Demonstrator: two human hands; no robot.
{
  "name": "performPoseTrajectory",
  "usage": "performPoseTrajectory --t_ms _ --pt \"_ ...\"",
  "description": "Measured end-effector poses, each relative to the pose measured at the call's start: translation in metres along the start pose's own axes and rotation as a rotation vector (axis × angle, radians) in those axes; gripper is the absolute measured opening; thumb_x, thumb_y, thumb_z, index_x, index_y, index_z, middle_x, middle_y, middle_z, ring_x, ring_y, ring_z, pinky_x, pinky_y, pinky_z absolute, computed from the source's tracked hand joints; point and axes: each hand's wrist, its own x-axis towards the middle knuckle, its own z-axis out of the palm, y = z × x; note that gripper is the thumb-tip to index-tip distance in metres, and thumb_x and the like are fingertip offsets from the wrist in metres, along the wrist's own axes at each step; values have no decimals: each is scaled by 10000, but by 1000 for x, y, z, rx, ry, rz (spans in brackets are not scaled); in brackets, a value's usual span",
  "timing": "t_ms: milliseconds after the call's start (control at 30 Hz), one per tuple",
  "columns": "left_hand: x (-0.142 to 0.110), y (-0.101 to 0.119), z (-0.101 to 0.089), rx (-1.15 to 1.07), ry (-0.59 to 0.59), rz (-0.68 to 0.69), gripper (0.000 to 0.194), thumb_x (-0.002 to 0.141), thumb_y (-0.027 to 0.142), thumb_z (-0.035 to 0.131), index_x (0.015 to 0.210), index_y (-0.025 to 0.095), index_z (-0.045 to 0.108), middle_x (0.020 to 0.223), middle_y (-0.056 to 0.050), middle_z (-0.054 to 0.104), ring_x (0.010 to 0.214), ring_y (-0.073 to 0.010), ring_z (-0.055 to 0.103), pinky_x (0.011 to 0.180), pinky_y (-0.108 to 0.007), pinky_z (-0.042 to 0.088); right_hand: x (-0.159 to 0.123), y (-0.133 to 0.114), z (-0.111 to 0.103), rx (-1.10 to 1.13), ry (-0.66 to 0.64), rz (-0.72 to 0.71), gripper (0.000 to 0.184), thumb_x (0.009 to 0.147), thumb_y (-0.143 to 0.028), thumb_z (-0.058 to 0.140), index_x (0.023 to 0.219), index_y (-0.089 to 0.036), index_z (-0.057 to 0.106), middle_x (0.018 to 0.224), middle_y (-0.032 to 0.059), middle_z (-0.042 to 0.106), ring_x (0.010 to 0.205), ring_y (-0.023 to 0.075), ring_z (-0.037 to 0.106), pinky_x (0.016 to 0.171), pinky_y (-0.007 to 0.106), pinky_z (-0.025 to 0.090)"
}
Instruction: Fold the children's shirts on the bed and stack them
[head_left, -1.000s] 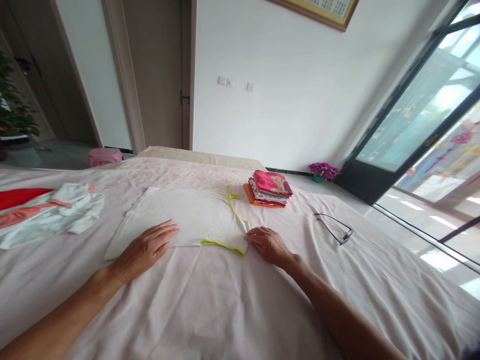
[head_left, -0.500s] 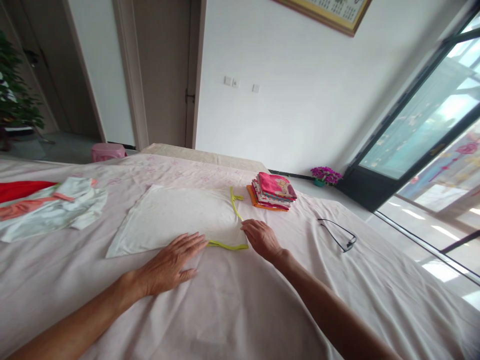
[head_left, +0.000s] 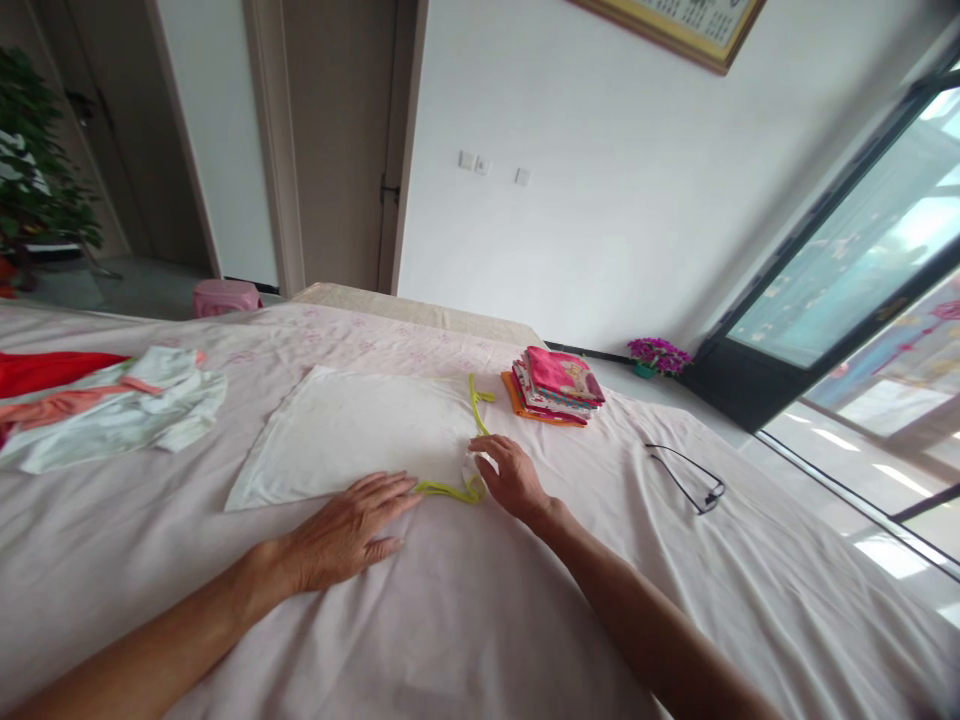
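A white garment with yellow-green trim, like a sleeveless top, lies flat on the pale pink bedsheet. My left hand rests open, its fingers stretched over the garment's near edge beside the trim. At the garment's right end, my right hand pinches the trimmed fabric between thumb and fingers. That corner is lifted and curled over toward the left.
A stack of folded clothes sits beyond my right hand. Black-framed glasses lie at the right. Loose clothes in red, white and orange are heaped at the left. A pink stool stands past the bed.
My right hand has drawn the garment's right corner a little to the left and curled it up. My left hand stays on the near edge. The view has shifted slightly.
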Motion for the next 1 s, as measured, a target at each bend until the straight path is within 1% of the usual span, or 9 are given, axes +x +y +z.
performPoseTrajectory --t_ms 100,233,367,533,600,733,833,900,1000 --pt "0 0 0 9 24 18 517 947 389 515 1448 280 447 1528 -46 445 1414 -224 391 1192 -422 295 -9 -6 0 -25 -59 -10 181 907 -218 578 1055 -240 680 1112 61 708 1051 205 641 941 367 478" --pt "0 0 0 21 60 44 499 948 349 517 1439 281 462 1514 -46 463 1412 -221 393 1188 -419 308 -13 -13 4 -58 -168 -45 216 935 -259 552 1101 -237 687 1165 69 696 1086 199 634 965 358 464" --pt "0 2 -1 47 54 42 486 946 352 520 1421 257 488 1513 -64 463 1399 -227 414 1184 -432 319 -15 -15 1 -58 -151 -45 287 971 -296 498 1201 -236 659 1234 79 672 1155 201 605 1028 372 429" --pt "1 3 -2 67 47 37 468 944 342 523 1405 257 507 1514 -67 462 1407 -234 404 1179 -443 330 -20 -12 -3 -136 -155 54 429 980 -347 465 1377 -205 543 1448 106 517 1361 244 437 1142 441 317" --pt "1 3 -3 65 49 44 462 950 340 512 1406 261 505 1514 -63 462 1405 -230 406 1177 -441 336 -18 -8 0 -146 -160 135 433 978 -298 445 1392 -200 527 1451 105 515 1353 236 447 1131 419 336" --pt "1 2 -2 44 77 63 456 958 345 497 1406 260 504 1502 -65 477 1386 -220 433 1173 -431 350 -1 11 3 -178 -92 314 393 958 -217 452 1328 -221 584 1313 92 620 1197 220 565 1027 352 420" --pt "1 3 -1 33 106 76 464 959 322 494 1419 257 485 1488 -66 494 1368 -210 454 1166 -421 364 14 29 2 -210 -70 425 334 945 -276 511 1250 -245 641 1232 84 643 1143 237 573 961 348 435" --pt "0 4 -1 36 113 82 492 962 288 482 1451 262 437 1494 -63 485 1368 -199 453 1157 -405 380 20 38 2 -187 -107 458 266 928 -333 555 1144 -270 696 1174 65 654 1115 236 574 928 339 433" --pt "2 5 -2 22 136 99 540 953 232 480 1482 282 381 1507 -54 467 1368 -186 453 1147 -376 397 25 47 5 -160 -152 437 179 897 -356 602 983 -266 731 1084 48 666 1069 226 574 885 316 423"
